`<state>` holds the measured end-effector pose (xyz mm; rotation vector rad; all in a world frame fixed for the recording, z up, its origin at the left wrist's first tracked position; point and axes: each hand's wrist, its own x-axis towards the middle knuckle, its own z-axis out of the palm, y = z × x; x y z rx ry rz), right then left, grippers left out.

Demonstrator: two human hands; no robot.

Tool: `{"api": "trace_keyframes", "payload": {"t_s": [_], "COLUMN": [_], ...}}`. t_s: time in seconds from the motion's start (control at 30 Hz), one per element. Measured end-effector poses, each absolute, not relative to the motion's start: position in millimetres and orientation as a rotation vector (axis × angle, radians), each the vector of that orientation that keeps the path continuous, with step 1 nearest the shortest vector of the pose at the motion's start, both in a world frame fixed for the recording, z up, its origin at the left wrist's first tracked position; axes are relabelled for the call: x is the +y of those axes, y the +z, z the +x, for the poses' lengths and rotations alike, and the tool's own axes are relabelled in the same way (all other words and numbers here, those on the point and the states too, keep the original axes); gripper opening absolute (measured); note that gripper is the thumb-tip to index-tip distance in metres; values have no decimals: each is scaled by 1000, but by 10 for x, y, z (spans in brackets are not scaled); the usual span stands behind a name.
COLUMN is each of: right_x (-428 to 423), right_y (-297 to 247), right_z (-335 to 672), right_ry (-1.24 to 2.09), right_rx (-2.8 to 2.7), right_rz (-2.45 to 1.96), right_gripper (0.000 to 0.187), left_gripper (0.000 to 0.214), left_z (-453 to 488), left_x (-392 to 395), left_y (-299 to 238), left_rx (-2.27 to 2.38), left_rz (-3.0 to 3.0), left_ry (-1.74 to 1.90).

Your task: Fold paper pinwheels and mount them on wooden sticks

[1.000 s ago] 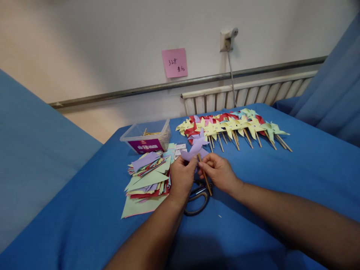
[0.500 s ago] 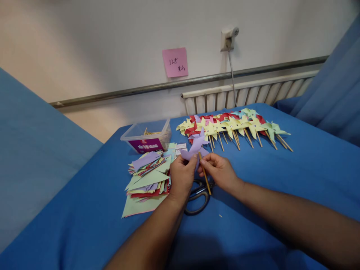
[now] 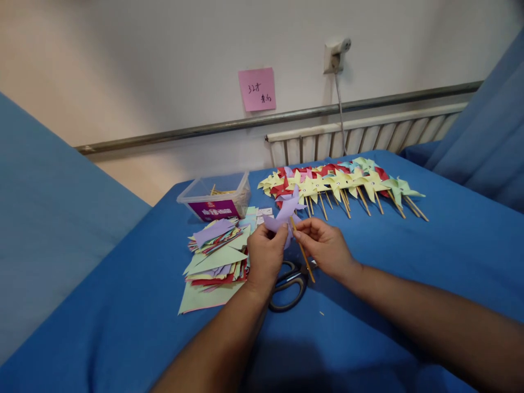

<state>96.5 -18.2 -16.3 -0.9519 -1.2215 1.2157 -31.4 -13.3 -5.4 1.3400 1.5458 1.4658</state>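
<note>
My left hand (image 3: 267, 252) is closed on a purple paper pinwheel (image 3: 287, 209), thumb pressed near its middle. Between the thumb and fingers of my right hand (image 3: 325, 246) is a thin wooden stick (image 3: 304, 252), its upper end against the back of the pinwheel. Whether stick and paper are joined there is hidden by my fingers. Black-handled scissors (image 3: 292, 292) lie on the cloth just below my hands. To the left of my left hand is a pile of coloured paper pieces (image 3: 216, 259).
A clear plastic box (image 3: 213, 204) with sticks stands at the back left. Several finished pinwheels (image 3: 339, 183) lie in a row at the back right of the blue-covered table (image 3: 388, 245). Behind are a radiator (image 3: 368, 134), a rail (image 3: 213, 129) and a plugged-in cord (image 3: 339, 103).
The stick's lower end has swung to the right and its tilt has grown. My right hand has shifted slightly right; my left hand keeps its hold on the pinwheel.
</note>
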Motion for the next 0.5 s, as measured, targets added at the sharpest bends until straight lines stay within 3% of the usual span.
{"api": "trace_keyframes", "payload": {"t_s": [0.5], "right_x": [-188], "right_y": [-154], "right_z": [939], "right_ry": [1326], "right_rx": [-1249], "right_rz": [-994], "right_gripper": [22], "left_gripper": [25], "left_z": [-282], "left_x": [-163], "left_y": [4], "left_rx": [1624], "left_rz": [1400], "left_ry": [1433]}}
